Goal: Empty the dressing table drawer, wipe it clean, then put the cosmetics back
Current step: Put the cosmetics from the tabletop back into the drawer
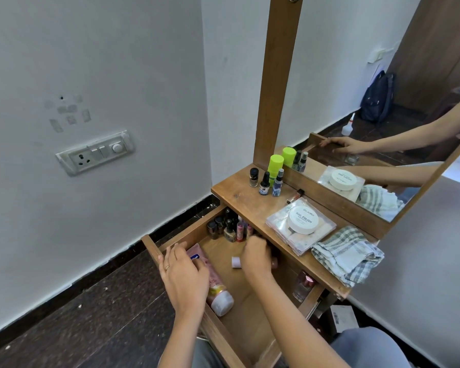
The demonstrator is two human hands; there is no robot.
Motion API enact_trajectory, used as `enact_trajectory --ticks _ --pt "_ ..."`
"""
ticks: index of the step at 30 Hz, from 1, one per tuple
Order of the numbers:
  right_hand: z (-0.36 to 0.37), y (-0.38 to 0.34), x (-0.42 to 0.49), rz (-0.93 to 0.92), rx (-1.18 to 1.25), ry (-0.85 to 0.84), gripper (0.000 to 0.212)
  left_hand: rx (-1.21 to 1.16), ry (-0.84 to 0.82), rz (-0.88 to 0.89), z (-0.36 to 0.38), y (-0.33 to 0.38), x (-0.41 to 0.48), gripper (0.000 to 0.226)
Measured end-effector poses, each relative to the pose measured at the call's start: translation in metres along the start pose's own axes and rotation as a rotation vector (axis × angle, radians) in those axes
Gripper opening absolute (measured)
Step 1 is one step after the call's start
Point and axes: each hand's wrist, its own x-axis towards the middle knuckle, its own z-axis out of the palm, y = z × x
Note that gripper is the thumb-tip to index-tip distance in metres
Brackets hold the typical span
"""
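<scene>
The wooden drawer (186,224) stands pulled open. At its back left corner stand several nail polish bottles (230,229). A pink tube (215,285) lies along the front left side, and a small pale cap (235,262) lies on the drawer floor. A perfume bottle (303,285) stands at the right, under the tabletop. My left hand (185,274) rests with straight fingers on the drawer's front rim, above the tube. My right hand (256,257) is inside the drawer, its fingers curled round a small pink item (274,262) that is mostly hidden.
On the tabletop (239,199) stand a green spray bottle (275,166), three small bottles (264,183), a white nail polish remover tub (302,220) on a clear packet, and a checked cloth (348,253). The mirror (383,115) rises behind. A wall and socket plate (94,152) are on the left.
</scene>
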Motion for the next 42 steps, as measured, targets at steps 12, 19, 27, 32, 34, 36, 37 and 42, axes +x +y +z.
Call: enact_trajectory --ticks 12,19,27,32,34,36,37,42 --pt "-0.129 -0.053 0.050 -0.585 -0.104 0.496 0.019 -0.012 0.005 0.021 0.000 -0.001 0.000 0.032" --pt "-0.155 -0.048 0.122 -0.652 -0.531 0.303 0.022 -0.007 -0.008 0.006 0.003 -0.003 0.000 0.032" --pt "-0.141 -0.049 0.129 -0.724 -0.694 0.281 0.034 -0.005 -0.013 0.011 0.003 -0.003 0.000 0.032" --pt "-0.138 -0.048 0.130 -0.698 -0.742 0.262 0.029 -0.014 -0.001 0.017 0.003 -0.003 0.000 0.034" --pt "-0.137 -0.047 0.130 -0.692 -0.769 0.242 0.027 -0.014 -0.002 0.015 0.003 -0.003 0.000 0.034" --pt "-0.136 -0.046 0.129 -0.687 -0.796 0.221 0.025 -0.016 -0.001 0.013 0.003 -0.003 0.000 0.033" --pt "-0.136 -0.046 0.129 -0.685 -0.805 0.216 0.026 -0.016 0.001 0.015 0.004 -0.003 0.000 0.033" --pt "-0.133 -0.044 0.128 -0.695 -0.819 0.224 0.026 -0.010 0.001 0.010 0.004 -0.004 0.001 0.034"
